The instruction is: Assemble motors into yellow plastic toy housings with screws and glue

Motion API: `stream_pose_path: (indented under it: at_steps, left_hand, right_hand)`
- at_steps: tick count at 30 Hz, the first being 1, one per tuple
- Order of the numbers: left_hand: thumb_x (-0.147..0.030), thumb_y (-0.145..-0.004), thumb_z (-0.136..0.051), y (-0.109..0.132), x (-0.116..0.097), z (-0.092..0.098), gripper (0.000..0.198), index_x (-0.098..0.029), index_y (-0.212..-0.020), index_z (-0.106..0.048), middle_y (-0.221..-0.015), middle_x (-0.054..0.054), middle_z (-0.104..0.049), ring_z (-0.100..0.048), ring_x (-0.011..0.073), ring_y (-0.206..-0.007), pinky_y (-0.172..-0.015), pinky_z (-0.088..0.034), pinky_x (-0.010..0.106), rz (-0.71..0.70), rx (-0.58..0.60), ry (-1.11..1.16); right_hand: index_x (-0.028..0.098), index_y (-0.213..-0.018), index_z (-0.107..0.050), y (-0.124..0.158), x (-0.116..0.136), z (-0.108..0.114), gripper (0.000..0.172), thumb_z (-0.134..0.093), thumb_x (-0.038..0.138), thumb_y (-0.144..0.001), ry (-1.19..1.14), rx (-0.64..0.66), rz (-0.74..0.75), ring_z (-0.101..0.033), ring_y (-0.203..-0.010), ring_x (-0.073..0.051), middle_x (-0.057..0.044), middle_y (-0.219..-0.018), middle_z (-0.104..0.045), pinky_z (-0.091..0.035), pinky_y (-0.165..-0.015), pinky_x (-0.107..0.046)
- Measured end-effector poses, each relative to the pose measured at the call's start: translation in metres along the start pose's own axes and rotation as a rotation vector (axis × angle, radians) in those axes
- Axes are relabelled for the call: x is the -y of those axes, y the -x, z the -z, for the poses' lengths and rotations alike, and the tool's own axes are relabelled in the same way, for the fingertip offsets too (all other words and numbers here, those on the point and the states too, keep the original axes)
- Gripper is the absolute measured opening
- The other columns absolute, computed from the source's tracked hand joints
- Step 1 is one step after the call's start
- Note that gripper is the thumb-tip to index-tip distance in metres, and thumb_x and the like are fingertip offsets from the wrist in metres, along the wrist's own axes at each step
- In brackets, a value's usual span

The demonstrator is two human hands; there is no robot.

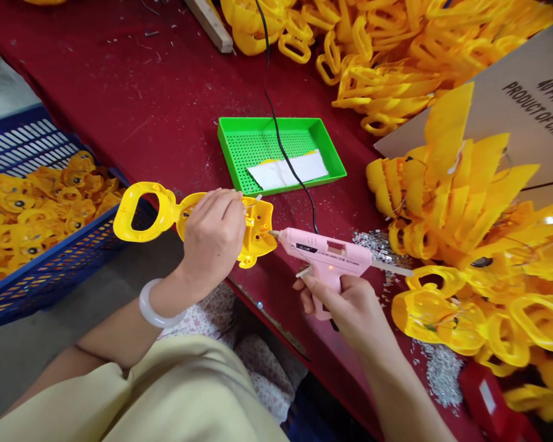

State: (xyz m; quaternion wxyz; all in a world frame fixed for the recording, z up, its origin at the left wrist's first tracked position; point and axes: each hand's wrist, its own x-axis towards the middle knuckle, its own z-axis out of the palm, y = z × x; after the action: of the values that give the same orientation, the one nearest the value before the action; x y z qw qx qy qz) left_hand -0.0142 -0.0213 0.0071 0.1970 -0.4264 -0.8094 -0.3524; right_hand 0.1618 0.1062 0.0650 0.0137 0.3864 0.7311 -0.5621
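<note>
A yellow moulded plastic piece [257,226], long axis running sideways, is held over the edge of the red table [166,123], clasped by the left grip [212,239]; a pink hot-glue gun [325,252], closed in the right grip [345,313], has its nozzle aimed at the piece from the right.

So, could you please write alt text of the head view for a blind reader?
A person's left hand holds a yellow plastic part while the right hand points a pink hot glue gun at it, over a red workbench. A green tray and a blue crate of yellow parts sit nearby.
</note>
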Motion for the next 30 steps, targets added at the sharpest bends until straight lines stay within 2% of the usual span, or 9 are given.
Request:
stream_pose_path:
  at_steps: [3,7,9,13,17,24,30]
  left_hand:
    - [-0.012,-0.095,-0.047,0.0,0.0,-0.001,0.018,-0.011,-0.088,-0.064,-0.1,0.012,-0.071,-0.066,0.0232,-0.1,-0.098,-0.053,0.039,0.002,-0.004,0.007]
    - [-0.011,-0.095,-0.046,-0.001,0.0,-0.001,0.019,-0.012,-0.09,-0.064,-0.102,0.011,-0.07,-0.066,0.0226,-0.101,-0.099,-0.053,0.041,0.002,0.014,0.035]
    - [-0.012,-0.095,-0.046,-0.001,0.001,0.0,0.019,-0.012,-0.09,-0.064,-0.102,0.012,-0.07,-0.066,0.023,-0.1,-0.098,-0.053,0.041,-0.006,0.021,0.03]
    - [-0.012,-0.095,-0.047,-0.001,0.001,0.001,0.018,-0.011,-0.088,-0.064,-0.101,0.013,-0.07,-0.066,0.0235,-0.1,-0.098,-0.053,0.04,-0.022,0.027,0.021]
    - [-0.012,-0.095,-0.046,-0.001,0.001,0.002,0.019,-0.011,-0.089,-0.064,-0.102,0.013,-0.07,-0.066,0.0231,-0.101,-0.1,-0.053,0.04,-0.011,0.034,0.034]
    - [-0.01,-0.094,-0.045,-0.001,0.002,0.002,0.02,-0.011,-0.09,-0.065,-0.103,0.012,-0.07,-0.067,0.0234,-0.102,-0.099,-0.054,0.041,-0.013,0.034,0.044]
    - [-0.009,-0.093,-0.047,-0.001,0.001,0.002,0.019,-0.009,-0.089,-0.065,-0.103,0.013,-0.07,-0.066,0.0241,-0.102,-0.099,-0.054,0.041,-0.023,0.024,0.036]
  right_hand:
    - [0.016,-0.07,-0.068,0.001,0.0,0.003,0.035,-0.066,0.05,-0.079,0.002,0.015,-0.023,-0.049,-0.045,-0.011,-0.002,-0.05,-0.06,-0.037,-0.045,-0.024]
    - [0.016,-0.064,-0.065,0.008,-0.006,0.013,0.041,-0.066,0.054,-0.079,-0.04,0.185,-0.128,-0.041,-0.038,-0.008,-0.002,-0.044,-0.055,-0.029,-0.04,-0.023]
    - [0.016,-0.063,-0.064,0.011,-0.01,0.017,0.041,-0.067,0.054,-0.078,-0.082,0.224,-0.165,-0.039,-0.036,-0.008,-0.001,-0.042,-0.053,-0.025,-0.039,-0.023]
    - [0.016,-0.064,-0.064,0.01,-0.014,0.019,0.04,-0.069,0.054,-0.077,-0.143,0.128,-0.15,-0.04,-0.036,-0.008,-0.001,-0.041,-0.052,-0.023,-0.039,-0.023]
    - [0.016,-0.066,-0.065,0.002,-0.01,0.014,0.038,-0.069,0.053,-0.077,-0.138,0.094,-0.124,-0.039,-0.037,-0.008,-0.001,-0.042,-0.053,-0.023,-0.04,-0.023]
    - [0.016,-0.07,-0.067,-0.003,-0.007,0.007,0.037,-0.065,0.052,-0.08,-0.022,0.048,-0.061,-0.045,-0.043,-0.011,-0.002,-0.047,-0.056,-0.031,-0.044,-0.025]
    - [0.017,-0.069,-0.067,-0.002,-0.001,0.005,0.036,-0.067,0.052,-0.077,0.043,-0.016,-0.055,-0.047,-0.042,-0.011,-0.002,-0.047,-0.057,-0.034,-0.043,-0.024]
